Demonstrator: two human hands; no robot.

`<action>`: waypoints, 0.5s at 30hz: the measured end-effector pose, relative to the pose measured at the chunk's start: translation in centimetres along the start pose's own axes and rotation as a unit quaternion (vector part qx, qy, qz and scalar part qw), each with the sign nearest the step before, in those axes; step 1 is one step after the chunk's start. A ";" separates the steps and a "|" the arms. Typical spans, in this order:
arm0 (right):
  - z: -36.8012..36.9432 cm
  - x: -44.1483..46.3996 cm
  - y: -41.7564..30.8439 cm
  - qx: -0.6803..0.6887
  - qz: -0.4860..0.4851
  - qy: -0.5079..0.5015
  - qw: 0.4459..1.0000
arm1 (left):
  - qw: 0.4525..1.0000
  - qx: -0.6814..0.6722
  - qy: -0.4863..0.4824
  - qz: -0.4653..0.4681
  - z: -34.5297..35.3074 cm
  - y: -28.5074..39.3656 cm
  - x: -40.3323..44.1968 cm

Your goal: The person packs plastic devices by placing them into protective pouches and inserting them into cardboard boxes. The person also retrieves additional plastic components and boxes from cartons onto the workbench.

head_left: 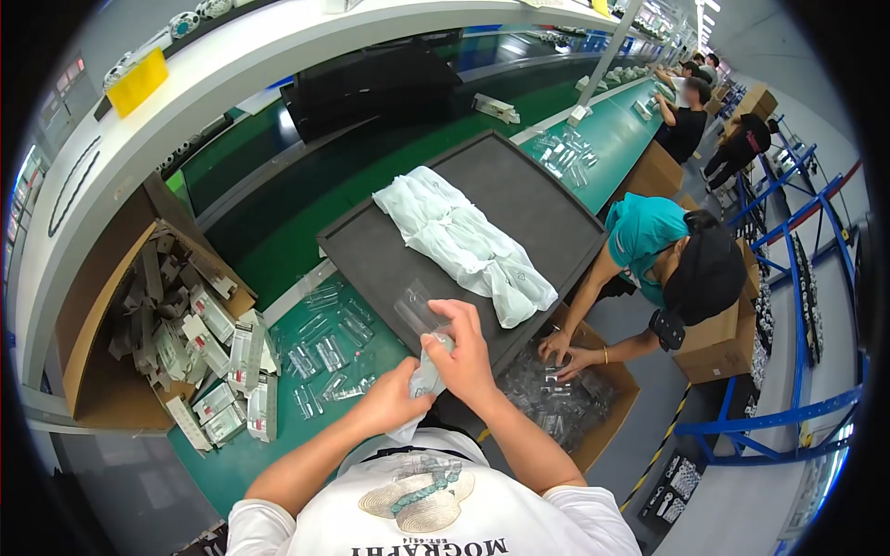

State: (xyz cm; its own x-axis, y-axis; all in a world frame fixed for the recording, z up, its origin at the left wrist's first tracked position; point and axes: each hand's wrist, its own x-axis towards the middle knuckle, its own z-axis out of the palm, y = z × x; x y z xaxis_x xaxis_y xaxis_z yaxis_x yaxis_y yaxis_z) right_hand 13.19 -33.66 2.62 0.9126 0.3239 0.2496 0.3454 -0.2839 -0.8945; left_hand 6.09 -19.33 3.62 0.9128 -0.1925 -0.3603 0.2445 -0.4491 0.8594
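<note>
In front of my chest, my left hand is closed around an item in a pale, thin plastic bag. My right hand grips a transparent plastic shell at the top end of that item, thumb and fingers bent round it. What lies inside the bag is hidden. Just beyond my hands, several pale bagged items lie in a row on a dark tray. More transparent plastic shells are scattered on the green bench to the left of my hands.
A cardboard box on the left spills small white cartons onto the green bench. At right, a co-worker reaches into a box of transparent shells. Blue racks stand further right; other people work along the line.
</note>
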 end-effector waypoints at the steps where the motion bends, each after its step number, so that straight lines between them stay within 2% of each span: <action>1: 0.8 -0.1 -0.5 0.023 0.003 -0.003 1.000 | 1.000 0.008 0.010 -0.005 -0.2 -0.3 -1.0; 4: 2.8 -0.6 -1.7 0.065 0.005 -0.012 0.998 | 1.000 -0.006 0.024 -0.003 -1.0 -1.4 -4.4; 7: 4.5 -0.5 -2.5 0.118 -0.045 -0.041 0.991 | 0.998 -0.047 0.031 0.009 -2.5 -3.2 -7.7; 10: 5.1 0.2 -3.8 0.150 -0.036 -0.040 0.987 | 0.973 -0.160 -0.119 -0.114 -4.4 -5.8 -10.9; 11: 5.2 0.5 -4.2 0.164 -0.031 -0.039 0.985 | 0.973 -0.159 -0.120 -0.113 -4.7 -6.7 -11.2; 12: 5.5 0.7 -4.6 0.164 -0.032 -0.036 0.985 | 0.962 -0.264 -0.034 -0.059 -5.0 -7.8 -11.2; 14: 6.6 0.8 -5.4 0.187 -0.069 -0.096 0.975 | 0.878 -0.454 0.139 0.049 -5.8 -7.8 -11.3; 15: 7.2 0.6 -5.7 0.198 -0.086 -0.127 0.968 | 0.879 -0.454 0.139 0.047 -5.6 -7.6 -11.2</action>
State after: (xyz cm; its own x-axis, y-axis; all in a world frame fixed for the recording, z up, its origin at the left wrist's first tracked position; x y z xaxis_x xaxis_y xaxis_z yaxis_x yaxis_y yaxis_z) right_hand 10.22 -25.31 5.17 0.7476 0.5622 0.3536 0.3305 0.1468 -0.9323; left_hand -4.19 -8.88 3.19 0.9568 0.0856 -0.2777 0.2084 0.4639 0.8610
